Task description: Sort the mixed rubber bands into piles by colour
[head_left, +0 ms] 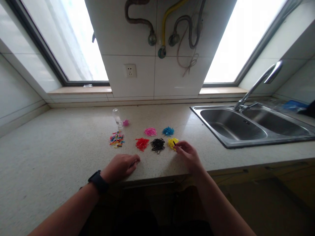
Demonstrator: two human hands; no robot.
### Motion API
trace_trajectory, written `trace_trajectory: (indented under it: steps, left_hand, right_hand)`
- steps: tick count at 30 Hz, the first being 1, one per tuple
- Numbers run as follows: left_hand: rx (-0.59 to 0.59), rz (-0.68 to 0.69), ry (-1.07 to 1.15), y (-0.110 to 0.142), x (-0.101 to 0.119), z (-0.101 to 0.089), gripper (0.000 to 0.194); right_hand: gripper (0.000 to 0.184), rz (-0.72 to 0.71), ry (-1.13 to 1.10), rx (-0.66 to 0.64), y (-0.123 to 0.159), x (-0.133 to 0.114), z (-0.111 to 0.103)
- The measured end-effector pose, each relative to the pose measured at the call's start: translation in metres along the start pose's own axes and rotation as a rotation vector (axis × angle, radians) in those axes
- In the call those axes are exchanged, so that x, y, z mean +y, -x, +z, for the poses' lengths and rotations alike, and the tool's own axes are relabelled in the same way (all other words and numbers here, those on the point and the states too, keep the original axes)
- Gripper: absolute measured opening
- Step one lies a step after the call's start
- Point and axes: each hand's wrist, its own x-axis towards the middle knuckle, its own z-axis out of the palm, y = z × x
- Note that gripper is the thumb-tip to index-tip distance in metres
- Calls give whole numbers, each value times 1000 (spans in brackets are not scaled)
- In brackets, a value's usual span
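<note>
Right hand (188, 154) is pinching a black piece (174, 143) by the yellow pile (171, 144), left hand (120, 166) is resting on the desk (71, 141), its grip unclear

A small, dark, narrow piece (174, 143) sticks up at a slant from the fingertips of the right hand (189, 153), over the yellow heap (171, 143), which is partly hidden. Left of that, in the same near row, lie a loose, spiky black heap (157, 145) and a red heap (142, 144). In the far row, a pink heap (150, 131) lies left of a blue heap (168, 131). Farthest left, a flat, multicoloured heap (116, 140) mixes red, yellow, blue, pink and dark pieces. All the heaps lie apart; their pieces are slim and tiny.
</note>
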Motion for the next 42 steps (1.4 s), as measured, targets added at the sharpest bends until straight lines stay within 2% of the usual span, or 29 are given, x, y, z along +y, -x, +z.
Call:
trace_trajectory:
  steps: [13,18,28,42]
  left_hand:
    - [26,-5,7,2,-2,3,24]
    - [-11,-19,-25,1,-1,2,24]
    - [-20,-10,-6,1,0,-1,24]
    - [-22,-26,-18,1,2,-2,23]
  right_hand:
    - [21,-27,30,-77,2,-1,5]
    - [21,-41,60,-104,4,-4,7]
    - [22,-84,55,-73,3,-1,8]
    - [23,-72,56,-68,4,3,8]
